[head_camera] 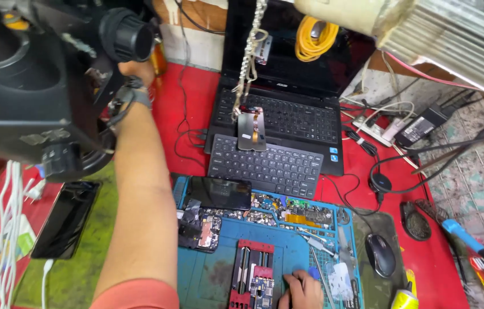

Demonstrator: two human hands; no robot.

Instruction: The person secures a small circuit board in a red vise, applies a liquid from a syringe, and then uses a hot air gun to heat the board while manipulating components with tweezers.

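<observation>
My left hand (137,71) reaches up to the black microscope (41,86), just under its round knob (130,37). The microscope body hides the fingers. My left forearm crosses the bench, with dark bands on the wrist. My right hand (302,290) rests at the bottom edge on the blue work mat (287,240), fingers curled. It lies beside a red board holder (252,274) that clamps a small circuit board. A thin metal tool (317,269) lies just right of this hand. An opened phone (199,229) and a dark phone screen (219,193) lie on the mat's upper left.
A small black keyboard (265,166) sits in front of an open laptop (287,114), with a phone part (251,129) on them. A black phone (65,217) and white cables (4,229) lie left. A mouse (380,254), a blue-handled tool (471,240) and a power strip (379,127) are right.
</observation>
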